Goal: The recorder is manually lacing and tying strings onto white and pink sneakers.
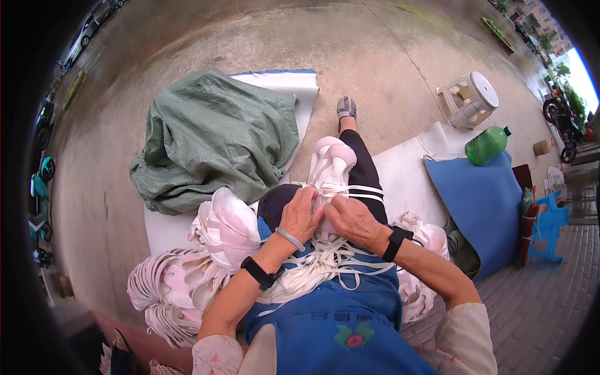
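Across my lap lies a pale pink and white shoe upper, its toe end pointing away from me. My left hand and my right hand meet over its lacing area, both with fingers pinched. A white shoelace runs between them and trails off to the right over my dark trouser leg. The fingertips partly hide the lace and the eyelets. Below my hands, a heap of loose white shoelaces rests on my blue apron.
Stacked pink shoe uppers lie at my left, with more uppers at my right. A green tarp covers something ahead left. To the right are a blue mat, a green bottle and a white stool.
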